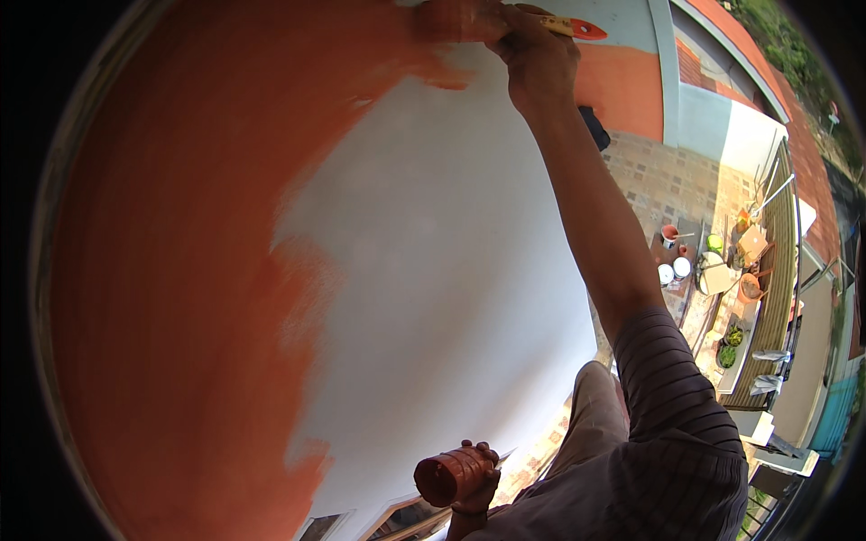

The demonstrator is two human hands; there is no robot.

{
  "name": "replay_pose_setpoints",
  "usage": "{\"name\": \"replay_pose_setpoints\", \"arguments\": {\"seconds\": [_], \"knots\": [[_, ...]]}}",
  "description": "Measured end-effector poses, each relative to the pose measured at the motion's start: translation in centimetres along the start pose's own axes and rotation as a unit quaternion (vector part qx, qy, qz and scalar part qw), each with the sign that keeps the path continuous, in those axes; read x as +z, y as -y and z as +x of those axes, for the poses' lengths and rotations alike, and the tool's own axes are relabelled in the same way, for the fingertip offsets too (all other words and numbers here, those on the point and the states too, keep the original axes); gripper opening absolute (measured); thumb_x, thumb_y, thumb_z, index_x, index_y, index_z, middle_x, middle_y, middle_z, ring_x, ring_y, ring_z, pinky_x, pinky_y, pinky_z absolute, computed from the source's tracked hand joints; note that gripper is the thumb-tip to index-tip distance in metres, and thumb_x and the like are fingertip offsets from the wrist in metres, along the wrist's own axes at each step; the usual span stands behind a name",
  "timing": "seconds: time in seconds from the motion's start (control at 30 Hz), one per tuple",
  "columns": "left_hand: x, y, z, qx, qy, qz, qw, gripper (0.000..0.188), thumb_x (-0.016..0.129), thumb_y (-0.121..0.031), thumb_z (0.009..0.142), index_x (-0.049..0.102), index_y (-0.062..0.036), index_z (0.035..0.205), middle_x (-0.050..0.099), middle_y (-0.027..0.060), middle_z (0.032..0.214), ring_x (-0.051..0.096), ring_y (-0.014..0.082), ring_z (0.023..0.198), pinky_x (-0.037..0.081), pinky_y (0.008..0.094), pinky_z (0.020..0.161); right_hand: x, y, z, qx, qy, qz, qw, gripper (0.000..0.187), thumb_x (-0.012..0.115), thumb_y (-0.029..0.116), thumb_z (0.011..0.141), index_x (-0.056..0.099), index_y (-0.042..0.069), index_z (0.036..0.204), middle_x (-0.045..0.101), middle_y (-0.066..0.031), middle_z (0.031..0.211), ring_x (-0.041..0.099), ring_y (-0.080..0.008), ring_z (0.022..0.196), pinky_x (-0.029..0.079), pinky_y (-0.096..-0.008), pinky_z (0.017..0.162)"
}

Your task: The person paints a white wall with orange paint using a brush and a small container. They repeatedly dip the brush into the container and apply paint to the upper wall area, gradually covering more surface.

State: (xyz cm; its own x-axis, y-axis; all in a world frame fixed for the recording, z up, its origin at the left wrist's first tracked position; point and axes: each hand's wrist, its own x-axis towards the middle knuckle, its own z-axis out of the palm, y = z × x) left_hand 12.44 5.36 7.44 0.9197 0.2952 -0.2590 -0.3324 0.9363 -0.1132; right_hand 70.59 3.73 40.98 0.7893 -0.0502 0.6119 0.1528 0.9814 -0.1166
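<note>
My right hand point(541, 59) reaches up at the top, its fingers wrapped round a wide paintbrush point(561, 25) with a yellowish handle and a red end. The paint-covered, blurred head of the brush lies against the wall point(433, 234). Orange-red paint point(180, 270) covers the wall's left part and upper edge, with a ragged brushed border, while the middle is white. Low in the view, my left hand point(483, 482) grips a paint-smeared, reddish-brown cup point(442, 478), tilted so its mouth shows. How much paint is inside is too dark to tell.
Far below at the right is a tiled floor point(663, 185) with white paint buckets point(681, 268), a reddish paint pot point(668, 234) and potted plants point(727, 356) beside a slatted railing point(771, 352). A window-like opening point(323, 526) cuts the wall's lower edge.
</note>
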Motion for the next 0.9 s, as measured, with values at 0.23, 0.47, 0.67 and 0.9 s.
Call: {"name": "replay_pose_setpoints", "arguments": {"seconds": [0.23, 0.47, 0.67, 0.9], "knots": [[-0.3, -0.1, -0.4, 0.003, 0.007, -0.002, 1.0, 0.058, 0.072, -0.047, 0.093, 0.059, -0.0155, 0.14, 0.053, 0.0127, 0.14, 0.047, 0.0316, 0.135, 0.052, 0.0501, 0.098, -0.3, -0.6, 0.0, 0.027, 0.042, 0.059, 0.997, 0.007, 0.065, 0.007, 0.097, 0.068, 0.002, 0.101, 0.071, -0.0086, 0.097, 0.072, -0.0218, 0.09, 0.061, -0.036, 0.08], [-0.5, 0.0, 0.1, 0.0, 0.021, 0.006, 1.0, 0.061, 0.071, -0.052, 0.094, 0.058, -0.0157, 0.141, 0.052, 0.0144, 0.141, 0.047, 0.033, 0.136, 0.053, 0.0499, 0.1, 1.1, -1.5, 3.4, 0.032, 0.005, 0.033, 0.999, 0.009, 0.064, 0.006, 0.094, 0.07, 0.001, 0.098, 0.073, -0.0098, 0.095, 0.072, -0.0216, 0.086, 0.06, -0.0338, 0.077], [-0.6, -0.3, -0.1, 0.008, 0.021, 0.027, 0.999, 0.057, 0.07, -0.049, 0.096, 0.059, -0.0157, 0.141, 0.053, 0.0145, 0.142, 0.048, 0.0333, 0.135, 0.053, 0.0492, 0.1, -1.6, -0.9, 5.7, -0.017, 0.014, 0.043, 0.999, 0.009, 0.063, 0.006, 0.094, 0.069, 0.001, 0.092, 0.072, -0.0085, 0.091, 0.07, -0.0183, 0.082, 0.055, -0.0289, 0.068], [0.1, 0.2, 0.0, 0.011, 0.02, 0.027, 0.999, 0.057, 0.072, -0.048, 0.094, 0.059, -0.0166, 0.141, 0.054, 0.0146, 0.141, 0.049, 0.0334, 0.134, 0.054, 0.049, 0.098, -1.3, -1.1, 3.6, 0.05, -0.001, 0.045, 0.998, 0.007, 0.065, 0.008, 0.095, 0.068, 0.002, 0.093, 0.071, -0.0093, 0.091, 0.069, -0.0186, 0.08, 0.055, -0.0282, 0.068]]}}
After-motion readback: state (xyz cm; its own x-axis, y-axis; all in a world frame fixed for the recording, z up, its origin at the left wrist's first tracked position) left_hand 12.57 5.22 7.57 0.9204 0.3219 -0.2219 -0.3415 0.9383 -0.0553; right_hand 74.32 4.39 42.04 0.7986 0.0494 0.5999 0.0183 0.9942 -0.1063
